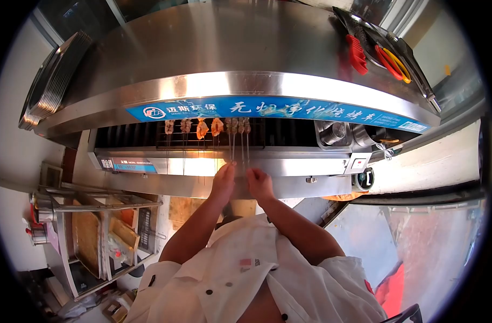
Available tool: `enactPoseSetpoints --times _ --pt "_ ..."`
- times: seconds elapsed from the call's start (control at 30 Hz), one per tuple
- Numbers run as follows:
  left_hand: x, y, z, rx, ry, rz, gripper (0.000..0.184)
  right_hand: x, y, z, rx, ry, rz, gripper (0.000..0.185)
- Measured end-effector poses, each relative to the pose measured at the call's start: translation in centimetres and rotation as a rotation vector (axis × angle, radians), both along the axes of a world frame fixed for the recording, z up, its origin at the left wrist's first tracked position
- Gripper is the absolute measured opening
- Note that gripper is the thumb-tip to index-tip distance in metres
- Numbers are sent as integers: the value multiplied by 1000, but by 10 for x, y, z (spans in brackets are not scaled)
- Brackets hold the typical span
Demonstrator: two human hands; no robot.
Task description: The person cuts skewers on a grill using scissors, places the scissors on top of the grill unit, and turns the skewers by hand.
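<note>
Several metal skewers with greyish meat (pixel 240 126) lie across the grill rack (pixel 195 144), their handles pointing toward me. My left hand (pixel 223 181) is closed on handle ends of these skewers at the grill's front edge. Beside it, a little to the right, my right hand (pixel 260 184) is also closed on handle ends of the same group. How many handles each hand grips I cannot tell. Left of them on the rack are two skewers with orange pieces (pixel 202 128), then two with pale meat (pixel 169 127). The hood's front edge hides the far tips.
A steel hood (pixel 213 43) with a blue sign (pixel 289 109) overhangs the grill. Trays (pixel 57 78) stand on its left; red-handled tongs (pixel 357 55) lie on its right. Metal containers (pixel 332 132) sit right of the rack. A shelf cart (pixel 103 204) stands at lower left.
</note>
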State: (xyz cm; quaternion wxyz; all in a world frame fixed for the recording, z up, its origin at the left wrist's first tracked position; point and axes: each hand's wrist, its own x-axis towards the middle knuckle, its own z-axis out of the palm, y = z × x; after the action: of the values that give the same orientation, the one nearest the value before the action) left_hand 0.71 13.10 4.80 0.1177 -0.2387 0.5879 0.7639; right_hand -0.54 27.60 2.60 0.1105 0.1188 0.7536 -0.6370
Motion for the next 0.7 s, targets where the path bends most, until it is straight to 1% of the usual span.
enactPoseSetpoints --times 0.07,0.13,0.2,0.23,0.27,0.3,0.37,0.43,0.47,0.5,0.53,0.57,0.6,0.67,0.7 --pt "9 0 -4 42 -10 25 27 1 3 8 -104 -156 14 31" --pt "26 2 -6 85 -21 45 27 10 15 -1 -118 -136 -16 32" --pt "53 3 -8 121 -123 111 26 22 34 -5 -133 -114 -51 33" --pt "66 0 -23 121 -132 105 26 31 47 -3 -148 -176 -62 34" --pt "78 -6 -45 176 -219 68 25 41 62 -6 -164 -240 -74 35" --pt "85 -12 -61 231 -308 29 24 52 78 -17 -151 -328 -76 35" --pt "87 -16 -82 255 -348 47 21 77 117 -36 -113 -491 -64 34" --pt "79 -19 -101 297 -289 198 21 105 153 -52 56 -541 -26 32" --pt "72 -17 -99 324 -266 294 24 122 173 -65 121 -546 -3 33" --pt "67 -19 -106 325 -273 294 24 138 192 -71 196 -575 36 34" --pt "62 -21 -115 372 -221 299 24 152 209 -75 272 -600 77 34" --pt "56 -23 -121 420 -167 305 24 170 224 -82 347 -612 46 34" --pt "50 -19 -107 354 -191 341 23 186 238 -91 423 -622 16 34" --pt "44 -22 -115 352 -178 328 24 210 274 -102 549 -730 197 31" --pt "43 -23 -120 348 -168 311 24 222 285 -106 550 -732 197 31"
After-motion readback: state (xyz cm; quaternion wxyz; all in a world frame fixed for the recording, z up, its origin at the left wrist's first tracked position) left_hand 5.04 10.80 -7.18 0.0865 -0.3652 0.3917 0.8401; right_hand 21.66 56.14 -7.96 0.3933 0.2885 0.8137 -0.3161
